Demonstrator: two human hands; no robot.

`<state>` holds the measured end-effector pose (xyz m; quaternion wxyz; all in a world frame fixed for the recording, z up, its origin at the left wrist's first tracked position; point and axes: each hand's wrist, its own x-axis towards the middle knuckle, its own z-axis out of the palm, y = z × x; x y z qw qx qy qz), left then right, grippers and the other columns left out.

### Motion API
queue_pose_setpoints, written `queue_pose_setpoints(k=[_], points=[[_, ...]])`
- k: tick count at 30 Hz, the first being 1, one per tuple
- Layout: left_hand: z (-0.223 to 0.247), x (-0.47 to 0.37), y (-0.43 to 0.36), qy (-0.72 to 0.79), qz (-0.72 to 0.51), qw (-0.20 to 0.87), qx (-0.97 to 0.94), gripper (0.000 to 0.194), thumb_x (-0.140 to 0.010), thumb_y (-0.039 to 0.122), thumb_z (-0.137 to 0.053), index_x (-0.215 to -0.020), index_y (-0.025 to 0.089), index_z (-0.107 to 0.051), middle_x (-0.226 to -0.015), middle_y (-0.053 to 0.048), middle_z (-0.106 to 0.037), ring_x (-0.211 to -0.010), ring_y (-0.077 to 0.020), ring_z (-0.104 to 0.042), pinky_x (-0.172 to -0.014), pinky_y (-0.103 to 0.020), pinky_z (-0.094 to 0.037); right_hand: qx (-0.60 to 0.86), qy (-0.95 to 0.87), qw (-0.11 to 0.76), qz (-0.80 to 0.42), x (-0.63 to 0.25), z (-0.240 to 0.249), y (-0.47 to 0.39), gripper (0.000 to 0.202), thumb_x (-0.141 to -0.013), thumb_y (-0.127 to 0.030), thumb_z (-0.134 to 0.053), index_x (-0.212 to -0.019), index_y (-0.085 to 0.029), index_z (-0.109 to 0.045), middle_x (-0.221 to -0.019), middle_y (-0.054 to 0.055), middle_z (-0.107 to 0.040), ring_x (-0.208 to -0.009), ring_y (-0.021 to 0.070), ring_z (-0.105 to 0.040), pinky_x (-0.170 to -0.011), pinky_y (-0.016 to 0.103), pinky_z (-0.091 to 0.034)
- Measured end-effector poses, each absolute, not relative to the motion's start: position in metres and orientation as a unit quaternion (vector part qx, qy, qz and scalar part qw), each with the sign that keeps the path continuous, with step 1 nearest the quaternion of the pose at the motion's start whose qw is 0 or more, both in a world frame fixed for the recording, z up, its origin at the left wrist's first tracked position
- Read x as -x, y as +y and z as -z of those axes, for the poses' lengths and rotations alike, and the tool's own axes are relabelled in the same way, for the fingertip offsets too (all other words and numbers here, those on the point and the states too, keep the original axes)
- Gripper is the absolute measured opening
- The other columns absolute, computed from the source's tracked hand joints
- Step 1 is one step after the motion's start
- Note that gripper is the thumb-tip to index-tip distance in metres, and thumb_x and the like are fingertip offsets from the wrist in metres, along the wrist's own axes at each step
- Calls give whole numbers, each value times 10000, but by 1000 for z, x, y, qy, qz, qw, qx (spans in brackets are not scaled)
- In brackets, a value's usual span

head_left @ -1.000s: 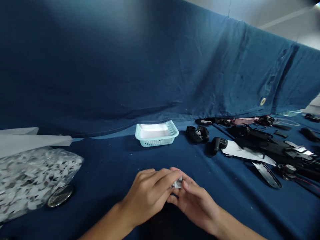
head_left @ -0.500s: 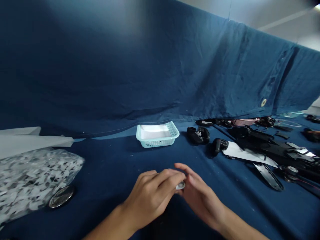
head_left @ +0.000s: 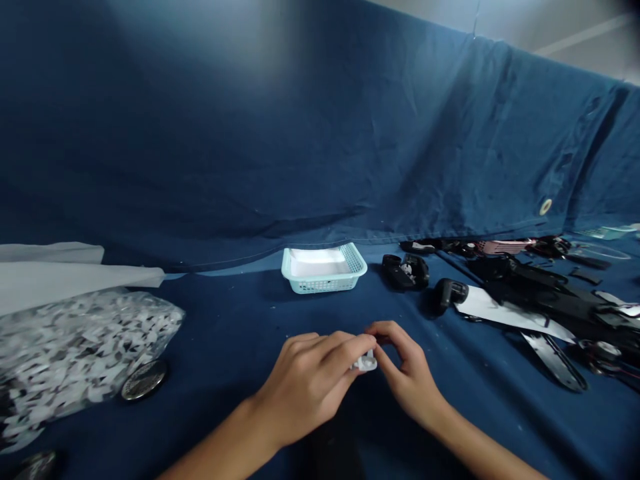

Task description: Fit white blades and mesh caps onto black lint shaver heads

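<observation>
A small white plastic part (head_left: 367,361) is pinched between the thumb and fingers of my left hand (head_left: 315,380), low over the blue cloth. My right hand (head_left: 407,373) meets it from the right, thumb and forefinger bent together at the part's upper edge. Whether those right fingertips grip the part or something tiny on it cannot be made out. Most of the part is hidden behind my left fingers. Beyond both hands stands a light teal basket (head_left: 324,285) with a white sheet inside.
A clear plastic bag of white and dark pieces (head_left: 95,353) lies at left, a shiny round disc (head_left: 144,380) beside it. At right are a black open case (head_left: 406,272), a white strip (head_left: 510,312) and several black parts (head_left: 545,290). A blue curtain (head_left: 300,133) hangs behind.
My right hand has turned from a loosely open pose into a pinch at the white part. More of the part now shows. The view has shifted slightly left.
</observation>
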<state>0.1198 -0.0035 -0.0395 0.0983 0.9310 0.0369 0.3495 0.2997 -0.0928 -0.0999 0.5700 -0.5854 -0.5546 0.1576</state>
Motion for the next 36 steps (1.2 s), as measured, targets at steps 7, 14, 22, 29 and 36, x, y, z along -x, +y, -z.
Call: queue_pose_setpoints(k=[7, 14, 22, 29, 36], points=[[19, -113, -1, 80, -291, 149, -941, 364, -917, 212, -576, -1248, 271, -435, -1098, 8, -668, -888, -158, -667, -744, -274, -506, 552, -646, 501, -162, -291, 93, -97, 170, -914, -240, -542, -1084, -237, -548, -1033, 30, -597, -969, 177, -565, -880, 308, -444], [-11, -90, -7, 151, -113, 192, -963, 225, -910, 166, -500, -1111, 266, -489, -1003, 18, -666, -857, -191, -641, -707, -288, -458, 516, -697, 430, -252, -272, 99, -103, 594, -793, -313, -714, -1316, -278, -435, -1298, 35, -546, -1185, 211, -511, -1024, 358, -395], [-25, -71, 0, 177, -57, 211, -960, 124, -911, 195, -477, -985, 270, -544, -925, 37, -649, -823, -182, -607, -680, -274, -404, 550, -697, 379, -261, -261, 104, -101, 623, -778, -314, -709, -1334, -291, -429, -1284, 41, -588, -1140, 249, -559, -1017, 465, -380], [-15, -75, 3, 138, -46, 202, -969, 258, -895, 134, -513, -1079, 299, -586, -1121, 35, -603, -889, -172, -615, -762, -283, -437, 541, -674, 429, -263, -259, 110, -98, 645, -725, -298, -753, -1300, -258, -464, -1234, 63, -616, -1099, 247, -583, -958, 423, -447], [-8, -79, 3, 143, -31, 207, -967, 247, -908, 154, -501, -1008, 307, -667, -1080, 10, -571, -846, -156, -609, -694, -255, -438, 544, -670, 423, -276, -259, 107, -100, 633, -738, -288, -737, -1305, -263, -457, -1265, 68, -590, -1119, 259, -568, -975, 448, -437]])
